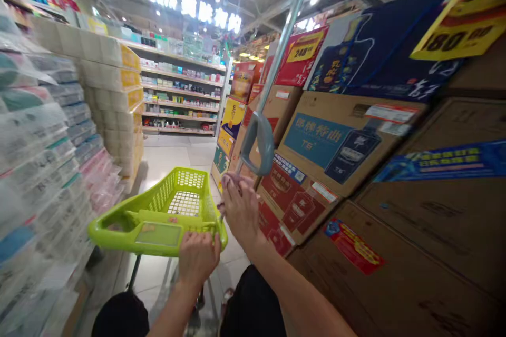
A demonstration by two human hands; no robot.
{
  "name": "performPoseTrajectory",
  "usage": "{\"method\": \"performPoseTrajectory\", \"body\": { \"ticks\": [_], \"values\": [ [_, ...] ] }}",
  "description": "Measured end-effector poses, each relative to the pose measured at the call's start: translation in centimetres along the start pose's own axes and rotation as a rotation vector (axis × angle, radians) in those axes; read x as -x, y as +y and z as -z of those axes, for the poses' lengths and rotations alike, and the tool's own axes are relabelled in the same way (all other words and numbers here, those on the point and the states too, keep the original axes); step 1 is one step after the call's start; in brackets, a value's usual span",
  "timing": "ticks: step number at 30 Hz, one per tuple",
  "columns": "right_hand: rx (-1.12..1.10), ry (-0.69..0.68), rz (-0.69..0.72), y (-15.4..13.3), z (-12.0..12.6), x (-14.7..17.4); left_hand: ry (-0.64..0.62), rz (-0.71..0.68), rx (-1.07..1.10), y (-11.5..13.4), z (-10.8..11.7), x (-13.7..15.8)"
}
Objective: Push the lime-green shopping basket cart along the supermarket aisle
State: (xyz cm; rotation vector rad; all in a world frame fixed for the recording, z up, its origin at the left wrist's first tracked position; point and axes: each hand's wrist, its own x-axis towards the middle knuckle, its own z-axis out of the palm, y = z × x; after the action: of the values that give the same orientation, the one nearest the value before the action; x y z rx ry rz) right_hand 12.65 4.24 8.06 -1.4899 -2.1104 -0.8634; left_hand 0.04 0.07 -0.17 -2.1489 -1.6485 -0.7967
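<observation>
My left hand (197, 255) is closed over the handle bar of a lime-green shopping cart (158, 239), at its right end. In my right hand (239, 208) is a pinkish cloth (233, 178), held at the cart's right rear corner. A tall metal pole (282, 45) slants up from there, with a grey ring-shaped handle (256, 143) on it above my right hand. The pole's lower end is hidden by my fingers and the cloth, so I cannot tell whether the cloth wraps it. The cart's basket (185, 202) shows a lattice bottom.
Stacked cartons (336, 142) with price signs rise close on the right. Wrapped paper packs (43, 147) and cream-and-yellow bundles (114, 100) line the left. A pale tiled floor (174, 155) runs ahead to shelves of small goods (182, 87) at the back.
</observation>
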Motion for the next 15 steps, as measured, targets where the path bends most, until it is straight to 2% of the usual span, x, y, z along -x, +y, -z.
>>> {"method": "performPoseTrajectory", "body": {
  "ticks": [2, 4, 8, 10, 12, 15],
  "values": [
    [-0.011, -0.065, 0.066, -0.4, -0.9, 1.3, 0.008, -0.002, 0.009, 0.0, -0.3, 0.0],
    [-0.009, -0.075, 0.104, 0.1, -0.6, 1.2, 0.015, -0.007, 0.017, 0.1, -0.5, 0.0],
    [0.022, 0.072, 0.068, 2.3, 2.3, -2.1, 0.013, 0.006, 0.030, 0.2, -0.6, -0.3],
    [0.047, 0.124, 0.037, 2.6, 2.9, -3.3, 0.007, 0.020, 0.029, 0.3, -0.7, -0.4],
    [0.079, 0.096, 0.043, 2.0, 2.3, -3.0, 0.000, 0.032, 0.030, 0.4, -0.9, -0.5],
    [0.134, -0.056, 0.153, 0.4, -0.3, -0.6, -0.003, 0.046, 0.039, 0.6, -1.1, -0.5]
  ]
}}
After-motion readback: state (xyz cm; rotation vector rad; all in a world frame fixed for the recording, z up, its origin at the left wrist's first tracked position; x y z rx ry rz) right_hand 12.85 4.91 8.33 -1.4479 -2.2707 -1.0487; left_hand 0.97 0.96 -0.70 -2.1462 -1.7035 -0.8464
